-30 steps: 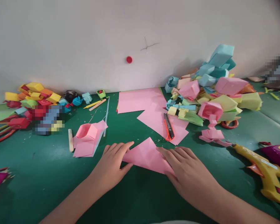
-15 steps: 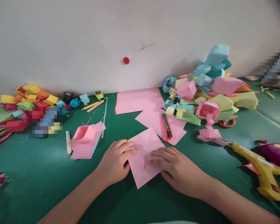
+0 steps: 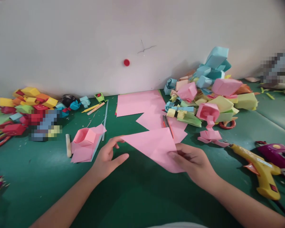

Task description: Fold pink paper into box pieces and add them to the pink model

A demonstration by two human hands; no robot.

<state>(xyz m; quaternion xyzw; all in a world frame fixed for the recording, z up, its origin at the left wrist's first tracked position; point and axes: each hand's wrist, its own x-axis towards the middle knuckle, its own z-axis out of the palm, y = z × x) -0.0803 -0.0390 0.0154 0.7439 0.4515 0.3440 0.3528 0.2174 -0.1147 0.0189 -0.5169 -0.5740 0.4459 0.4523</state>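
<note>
A pink sheet of paper (image 3: 154, 147) is raised above the green table, tilted and showing as a rough triangle. My right hand (image 3: 194, 160) pinches its right side, thumb on the near face and fingers behind. At the sheet's left corner, my left hand (image 3: 110, 158) has thumb and fingers apart; its fingertips are beside or touching the corner, I cannot tell which. Behind the sheet, a utility knife (image 3: 167, 123) lies on more pink paper (image 3: 144, 121), its lower part hidden by the raised sheet.
Folded paper pieces (image 3: 209, 91) are heaped at right, near a yellow glue gun (image 3: 258, 171) and a purple glue gun (image 3: 277, 158). At left lie a pink paper box (image 3: 85, 137), a glue stick (image 3: 68, 145) and colourful folded blocks (image 3: 32, 98). Pink sheets (image 3: 140, 103) lie against the wall.
The pink sheet was under both hands, lying low at the table. My right hand has lifted and tilted it; my left hand has shifted left with its fingers spread.
</note>
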